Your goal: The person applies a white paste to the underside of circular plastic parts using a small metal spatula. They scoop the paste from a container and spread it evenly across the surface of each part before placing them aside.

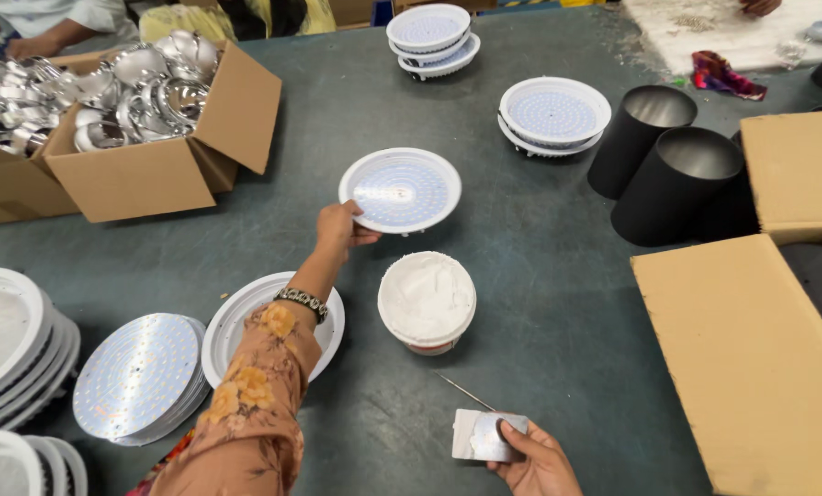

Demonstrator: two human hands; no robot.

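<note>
The left hand (340, 227) reaches out over the table, its fingers pinching the near-left rim of a round white lamp disc (400, 190) dotted with small diodes; the disc sits near the middle of the table, tilted slightly. The right hand (532, 456), low at the near edge, grips a small pale scraper card (481, 434) between thumb and curled fingers. Between the two hands stands a white tub of white paste (427, 300), with a thin stick (464, 392) lying just in front of it. Under the left forearm lies an empty white housing (236, 317), beside a stack of silvery diode plates (137, 375) and piled white housings (11, 342) at the left edge. Further off are finished discs in two stacks (553, 115) (428, 37). An open brown carton of shiny reflectors (154, 174) stands at the upper left; plain brown carton flaps (751, 358) fill the right, behind them black cylinders (654, 156). The table top (540, 276) is dark grey-green and scuffed. Another person's hand (34, 44) rests at the far left.
</note>
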